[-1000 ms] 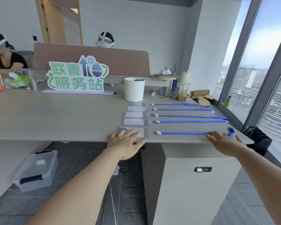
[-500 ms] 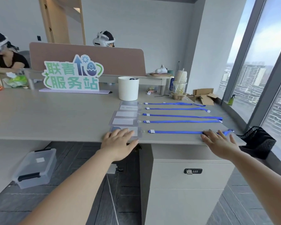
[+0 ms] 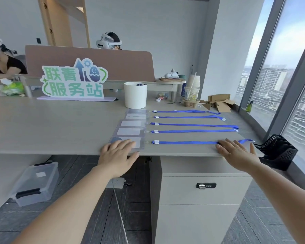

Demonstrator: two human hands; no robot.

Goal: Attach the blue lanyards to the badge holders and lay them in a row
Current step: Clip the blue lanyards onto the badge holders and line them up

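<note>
— Where is the last set?
— At the near edge of the pale wood tabletop, farthest from the white round tub. Four other clear badge holders with blue lanyards lie in a row between the tub and it.
— What is the left hand doing?
— The left hand lies flat on the nearest clear plastic badge holder. Its fingers are straight and close together, covering most of the holder. Only the end toward the strap shows past the fingertips.
— And the right?
— The right hand also lies flat, fingers straight and slightly spread, resting on the nearest flat blue lanyard, well to the right of the tub. The strap's white-tagged end sits just beside the holder. The strap passes under those fingers, and its loop end pokes out beyond the hand.
— Pinching anything?
— No, neither hand.
</note>
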